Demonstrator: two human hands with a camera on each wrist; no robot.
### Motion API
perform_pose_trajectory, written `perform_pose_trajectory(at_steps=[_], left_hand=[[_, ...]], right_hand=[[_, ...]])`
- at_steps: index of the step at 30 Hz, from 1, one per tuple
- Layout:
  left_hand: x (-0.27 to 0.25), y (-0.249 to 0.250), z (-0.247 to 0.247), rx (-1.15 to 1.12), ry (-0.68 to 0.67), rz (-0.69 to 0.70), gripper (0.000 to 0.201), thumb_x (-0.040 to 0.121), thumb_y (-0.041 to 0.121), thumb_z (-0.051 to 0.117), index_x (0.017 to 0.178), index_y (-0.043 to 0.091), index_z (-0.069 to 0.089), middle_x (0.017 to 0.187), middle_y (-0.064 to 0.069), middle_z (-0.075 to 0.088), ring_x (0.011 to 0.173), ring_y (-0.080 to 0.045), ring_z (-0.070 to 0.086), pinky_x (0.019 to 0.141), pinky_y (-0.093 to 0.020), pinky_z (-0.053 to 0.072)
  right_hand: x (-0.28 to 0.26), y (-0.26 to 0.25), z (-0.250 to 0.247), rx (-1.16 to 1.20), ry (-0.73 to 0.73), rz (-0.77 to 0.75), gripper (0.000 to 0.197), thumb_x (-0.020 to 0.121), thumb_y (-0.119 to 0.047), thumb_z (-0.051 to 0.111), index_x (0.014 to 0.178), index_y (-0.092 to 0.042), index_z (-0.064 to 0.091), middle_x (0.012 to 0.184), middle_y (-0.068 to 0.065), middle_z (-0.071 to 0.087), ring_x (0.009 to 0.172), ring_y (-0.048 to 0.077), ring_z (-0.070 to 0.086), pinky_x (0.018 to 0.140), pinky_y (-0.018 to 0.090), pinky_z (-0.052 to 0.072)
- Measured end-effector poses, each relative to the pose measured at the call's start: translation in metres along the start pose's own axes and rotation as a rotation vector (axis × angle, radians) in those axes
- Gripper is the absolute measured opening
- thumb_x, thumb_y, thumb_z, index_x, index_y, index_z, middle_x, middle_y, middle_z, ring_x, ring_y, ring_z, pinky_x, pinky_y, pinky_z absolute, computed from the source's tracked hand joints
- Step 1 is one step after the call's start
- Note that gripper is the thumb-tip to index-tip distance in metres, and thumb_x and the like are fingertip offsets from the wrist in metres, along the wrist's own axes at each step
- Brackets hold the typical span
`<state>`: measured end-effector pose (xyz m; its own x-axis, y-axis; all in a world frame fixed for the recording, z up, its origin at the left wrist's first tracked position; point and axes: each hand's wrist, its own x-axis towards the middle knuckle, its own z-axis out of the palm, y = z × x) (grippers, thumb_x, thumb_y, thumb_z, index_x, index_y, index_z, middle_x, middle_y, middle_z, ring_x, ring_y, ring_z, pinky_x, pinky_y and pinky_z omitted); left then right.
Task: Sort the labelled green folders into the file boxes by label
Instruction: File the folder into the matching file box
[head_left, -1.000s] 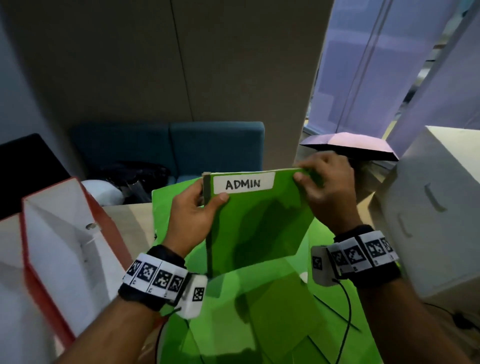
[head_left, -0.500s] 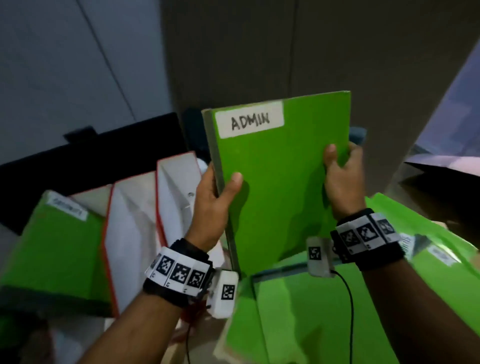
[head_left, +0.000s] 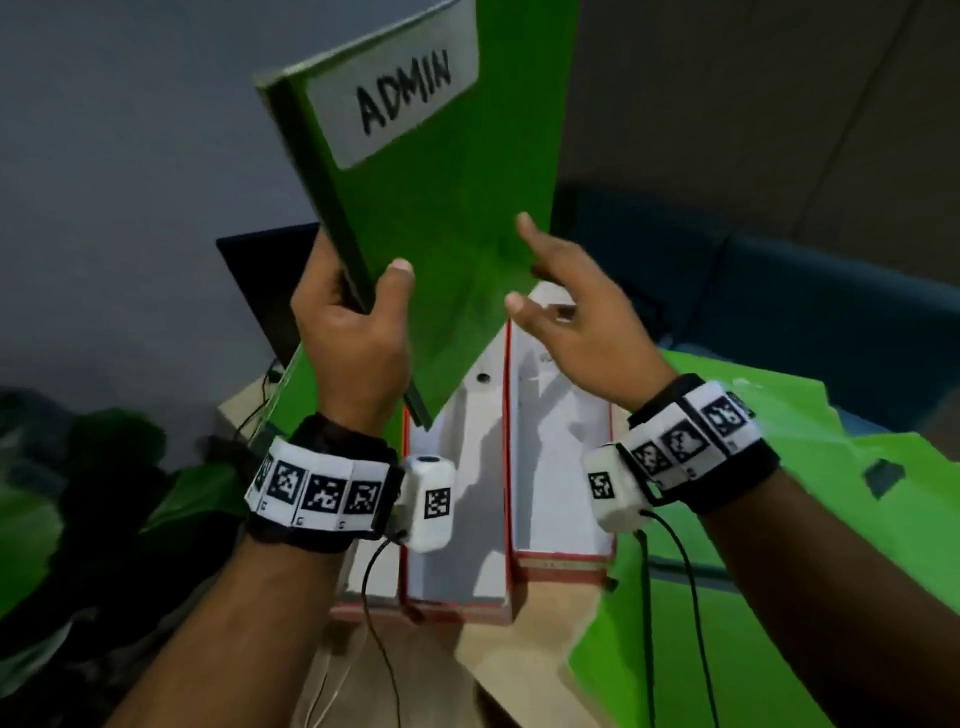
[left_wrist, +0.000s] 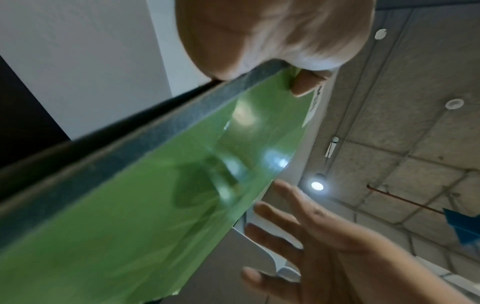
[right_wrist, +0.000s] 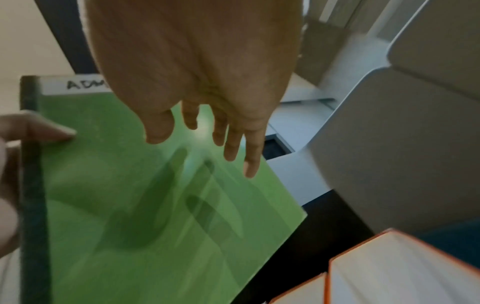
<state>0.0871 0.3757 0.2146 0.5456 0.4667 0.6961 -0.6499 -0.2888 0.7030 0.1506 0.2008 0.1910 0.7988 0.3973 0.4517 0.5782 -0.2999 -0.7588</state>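
A green folder (head_left: 447, 208) with a white label reading ADMIN is held upright and tilted above the file boxes. My left hand (head_left: 353, 322) grips it by its dark spine, thumb on the front cover; the left wrist view shows the same folder (left_wrist: 155, 195) pinched at its edge. My right hand (head_left: 566, 317) hovers just off the cover with fingers spread and holds nothing; the right wrist view shows these fingers (right_wrist: 233, 144) above the folder (right_wrist: 155, 205). Below stand white file boxes with red edges (head_left: 457, 499), open at the top.
More green folders (head_left: 779, 519) lie spread on the table at the right, and another green one (head_left: 31, 519) lies low at the left. A black laptop (head_left: 260, 280) stands behind the boxes. Blue seating (head_left: 831, 312) is at the back right.
The folder has risen and tilted, and now hangs over the file boxes. My right hand has let go of its edge and opened; the left hand keeps its grip on the spine.
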Motion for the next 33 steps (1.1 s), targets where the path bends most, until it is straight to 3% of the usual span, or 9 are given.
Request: perform_pose_trajectory(at_steps=[4, 7, 10, 15, 19, 23, 27, 30, 33], left_hand=[[-0.006, -0.009, -0.021, -0.016, -0.023, -0.054, 0.024, 0.077, -0.009, 0.052, 0.097, 0.004, 0.055, 0.073, 0.023, 0.061, 0.07, 0.004, 0.055, 0.067, -0.016, 0.043], [-0.009, -0.014, -0.033, -0.015, -0.035, -0.089, 0.037, 0.077, -0.013, 0.048, 0.114, -0.015, 0.046, 0.085, 0.019, 0.059, 0.074, 0.003, 0.054, 0.069, -0.014, 0.043], [-0.01, -0.017, -0.043, 0.017, -0.086, -0.155, 0.059, 0.08, -0.013, 0.049, 0.137, -0.009, 0.032, 0.113, -0.003, 0.053, 0.092, 0.002, 0.055, 0.08, -0.012, 0.042], [-0.008, -0.029, -0.053, 0.09, -0.091, -0.177, 0.064, 0.089, -0.01, 0.048, 0.145, 0.01, 0.025, 0.136, 0.005, 0.047, 0.123, 0.0, 0.048, 0.097, -0.013, 0.04], [-0.013, -0.044, -0.053, 0.151, -0.077, -0.204, 0.065, 0.096, -0.007, 0.038, 0.151, 0.013, 0.01, 0.154, 0.009, 0.025, 0.138, 0.001, 0.031, 0.113, -0.022, 0.03], [-0.027, -0.055, -0.047, 0.139, -0.042, -0.25, 0.073, 0.091, -0.013, 0.038, 0.146, 0.022, 0.005, 0.138, 0.026, 0.022, 0.121, 0.025, 0.031, 0.097, 0.0, 0.029], [-0.033, -0.064, -0.048, 0.119, -0.045, -0.386, 0.071, 0.078, -0.023, 0.041, 0.138, 0.011, 0.024, 0.12, 0.005, 0.046, 0.093, 0.016, 0.053, 0.075, -0.008, 0.046], [-0.033, -0.071, -0.056, 0.182, -0.092, -0.493, 0.07, 0.081, -0.018, 0.05, 0.134, 0.022, 0.029, 0.11, 0.011, 0.055, 0.074, 0.008, 0.06, 0.061, -0.017, 0.05], [-0.034, -0.081, -0.067, 0.274, -0.169, -0.566, 0.066, 0.089, -0.002, 0.058, 0.134, 0.039, 0.032, 0.12, 0.008, 0.057, 0.075, -0.005, 0.064, 0.06, -0.027, 0.055]], right_hand=[[0.001, -0.012, 0.054, -0.003, -0.247, -0.051, 0.077, 0.086, -0.064, 0.042, 0.15, -0.033, 0.015, 0.16, -0.001, 0.01, 0.145, 0.011, 0.012, 0.116, 0.041, 0.024], [-0.005, -0.014, 0.083, -0.022, -0.362, -0.048, 0.093, 0.083, -0.052, 0.06, 0.151, -0.03, 0.0, 0.16, -0.006, -0.007, 0.138, -0.002, 0.003, 0.111, 0.028, 0.018], [-0.009, -0.001, 0.103, -0.059, -0.362, 0.017, 0.098, 0.08, -0.052, 0.065, 0.151, -0.033, 0.0, 0.16, -0.011, -0.005, 0.139, -0.001, 0.007, 0.116, 0.037, 0.024], [-0.025, 0.02, 0.119, -0.232, -0.247, -0.085, 0.074, 0.093, -0.037, 0.055, 0.15, -0.04, 0.007, 0.158, -0.016, 0.013, 0.13, 0.021, 0.046, 0.102, 0.048, 0.044], [-0.032, 0.019, 0.122, -0.147, -0.364, -0.037, 0.077, 0.088, -0.052, 0.056, 0.15, -0.035, 0.014, 0.159, -0.016, 0.003, 0.144, 0.009, 0.018, 0.113, 0.04, 0.026], [-0.04, 0.022, 0.134, -0.261, -0.33, -0.044, 0.081, 0.089, -0.03, 0.064, 0.151, -0.03, 0.013, 0.159, -0.016, 0.003, 0.142, 0.012, 0.024, 0.108, 0.037, 0.037], [-0.051, 0.038, 0.148, -0.295, -0.337, -0.072, 0.079, 0.085, -0.006, 0.055, 0.151, -0.02, 0.015, 0.16, -0.002, 0.012, 0.135, 0.026, 0.039, 0.096, 0.038, 0.048], [-0.058, 0.053, 0.155, -0.363, -0.369, -0.041, 0.079, 0.085, 0.005, 0.047, 0.152, -0.019, 0.013, 0.16, -0.001, 0.012, 0.135, 0.026, 0.04, 0.093, 0.041, 0.05], [-0.059, 0.065, 0.157, -0.404, -0.393, 0.015, 0.088, 0.078, 0.02, 0.041, 0.152, -0.019, 0.013, 0.16, -0.001, 0.012, 0.138, 0.021, 0.034, 0.102, 0.038, 0.044]])
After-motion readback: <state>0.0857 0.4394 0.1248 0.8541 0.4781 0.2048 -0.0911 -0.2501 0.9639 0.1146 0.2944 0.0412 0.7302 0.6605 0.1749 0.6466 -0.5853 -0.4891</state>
